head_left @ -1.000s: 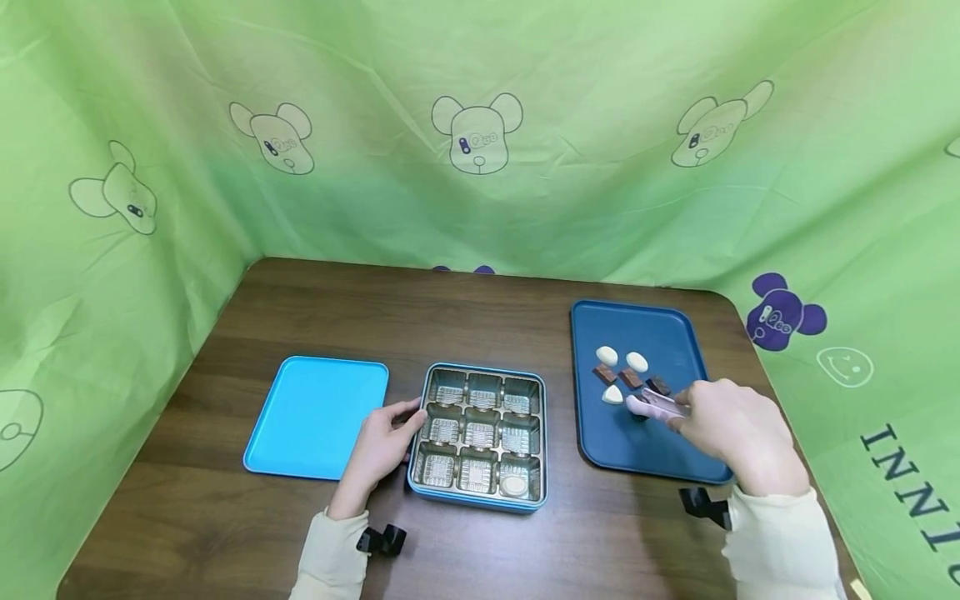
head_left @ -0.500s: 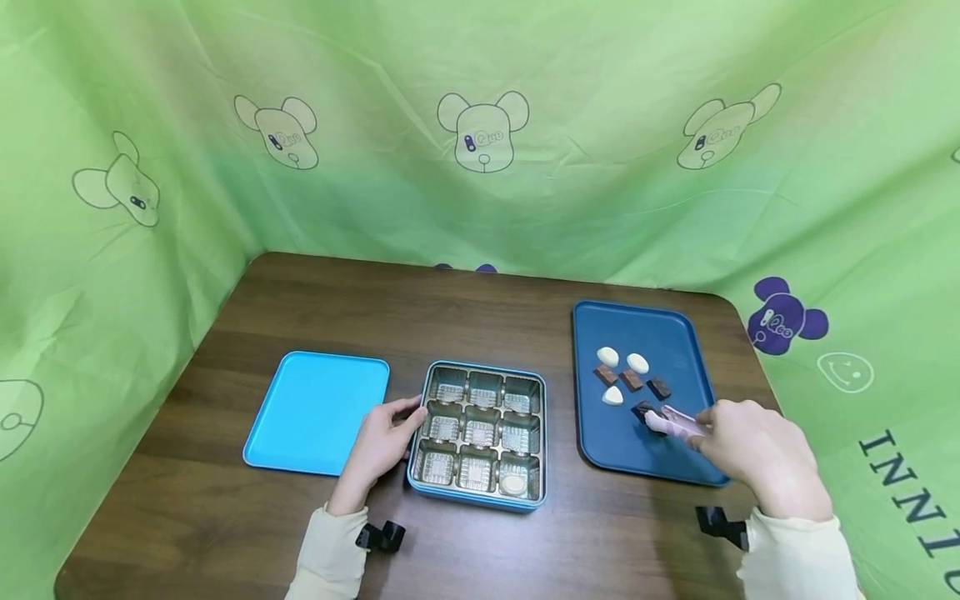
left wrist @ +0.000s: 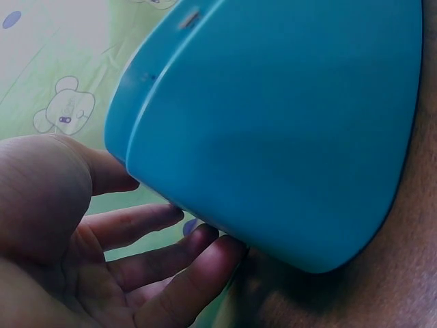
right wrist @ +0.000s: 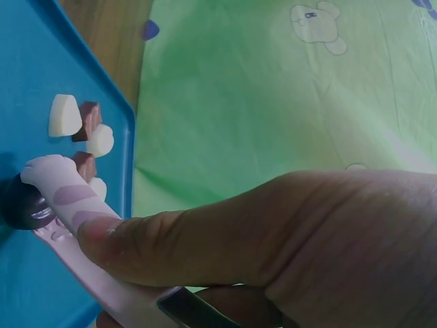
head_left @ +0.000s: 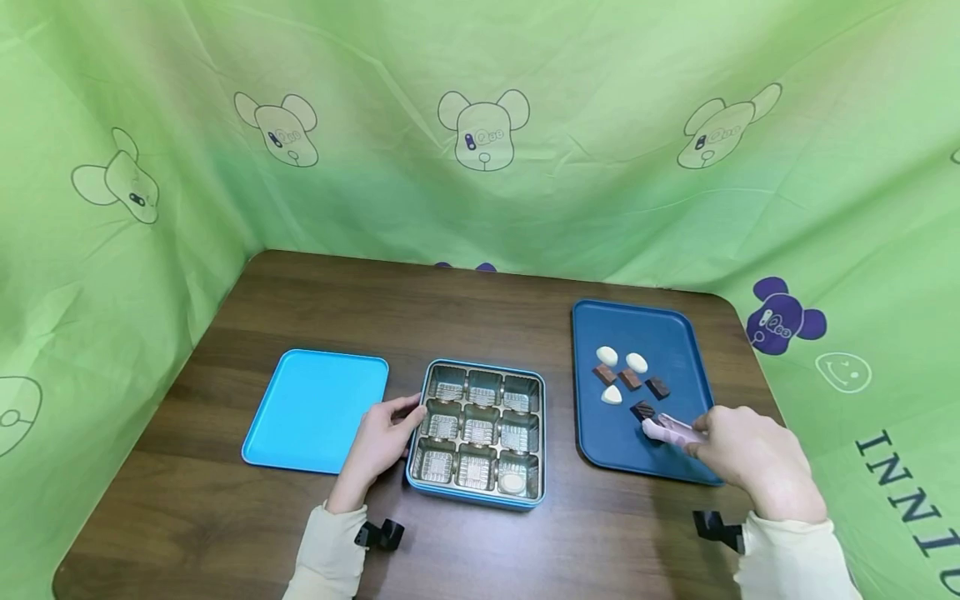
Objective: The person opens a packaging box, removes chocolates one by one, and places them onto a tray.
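Observation:
My left hand [head_left: 381, 440] grips the left edge of a blue tin [head_left: 472, 500], its thumb at the rim. The tin's wall [left wrist: 273, 137] fills much of the left wrist view. Inside are several metallic compartments, and a white piece [head_left: 512, 483] lies in the front right one. My right hand [head_left: 757, 458] holds pale purple tongs [head_left: 670, 431] low over the dark blue tray [head_left: 622, 450]. In the right wrist view a dark round chocolate [right wrist: 26, 205] sits at the tongs' tips; whether they squeeze it I cannot tell. A striped dark chocolate [head_left: 642, 410] lies beside the tips.
Brown chocolates [head_left: 630, 379], white pieces [head_left: 637, 362] and another dark chocolate [head_left: 657, 387] lie on the tray beyond the tongs. A light blue lid-like square [head_left: 315, 408] lies left of the tin. A green curtain [head_left: 480, 208] hangs behind the wooden table [head_left: 420, 308].
My right hand and the tongs have moved a little right and toward the front of the tray, uncovering the striped dark chocolate. The left hand stays at the tin.

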